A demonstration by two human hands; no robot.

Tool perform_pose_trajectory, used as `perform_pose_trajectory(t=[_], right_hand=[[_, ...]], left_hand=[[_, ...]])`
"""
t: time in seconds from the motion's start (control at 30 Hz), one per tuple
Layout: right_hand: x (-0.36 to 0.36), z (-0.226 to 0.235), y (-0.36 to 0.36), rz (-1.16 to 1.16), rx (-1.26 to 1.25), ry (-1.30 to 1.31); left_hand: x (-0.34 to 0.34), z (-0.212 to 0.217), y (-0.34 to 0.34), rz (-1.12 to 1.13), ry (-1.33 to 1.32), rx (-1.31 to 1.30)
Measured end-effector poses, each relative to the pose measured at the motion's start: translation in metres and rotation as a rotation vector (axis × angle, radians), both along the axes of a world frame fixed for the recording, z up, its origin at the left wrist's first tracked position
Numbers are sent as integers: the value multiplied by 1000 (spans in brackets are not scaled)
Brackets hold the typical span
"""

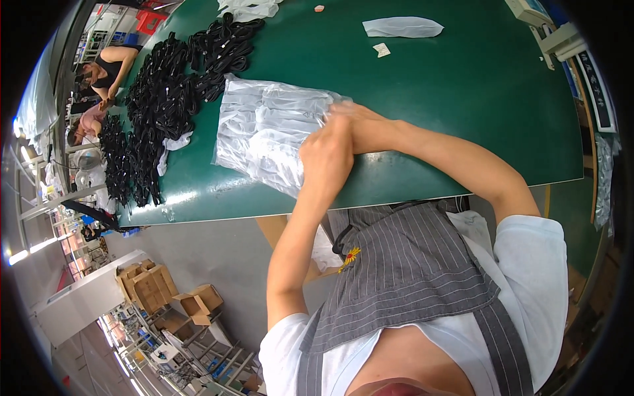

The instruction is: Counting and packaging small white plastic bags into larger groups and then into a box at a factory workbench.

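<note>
Working at the near edge of the green table [462, 99], both hands meet over a stack of clear plastic bags [264, 132]. The left hand [327, 155] is curled with its fingers pinching the stack's right edge, and the right hand [353, 119] lies just behind it, fingers also closed on the topmost film. It looks as if one bag is being peeled from the pile; none is yet free, so the handling seems at an early stage. The bags are thin, glossy and wrinkled, lying flat in a slightly fanned, tilted heap, some apparently with pale contents. Beyond and to the left, a long heap of coiled black cables [165, 99] stretches along the table, unbagged as far as can be seen. Farther off lies a single flat bag [403, 27] and small scraps.
</note>
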State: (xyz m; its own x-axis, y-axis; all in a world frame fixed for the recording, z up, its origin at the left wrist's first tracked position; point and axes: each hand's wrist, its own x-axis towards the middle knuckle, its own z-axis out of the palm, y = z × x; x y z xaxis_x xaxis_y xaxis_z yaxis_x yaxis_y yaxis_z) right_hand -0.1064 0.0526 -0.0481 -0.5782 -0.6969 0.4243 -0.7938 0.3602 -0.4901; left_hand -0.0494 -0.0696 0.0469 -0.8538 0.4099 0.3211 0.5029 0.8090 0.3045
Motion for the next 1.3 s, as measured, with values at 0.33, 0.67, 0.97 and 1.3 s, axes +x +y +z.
perform_pose_trajectory(t=[0.33, 0.67, 0.97, 1.3], right_hand=[[7, 58, 25, 50, -114, -619], [1, 59, -4, 444, -217, -1212], [19, 46, -30, 409, -382, -1038], [40, 68, -50, 467, -42, -993]], left_hand=[[143, -8, -74, 601, -750, 939], [114, -35, -39, 423, -1062, 1338], [139, -47, -56, 274, -880, 1191], [141, -48, -51, 328, -788, 1048]])
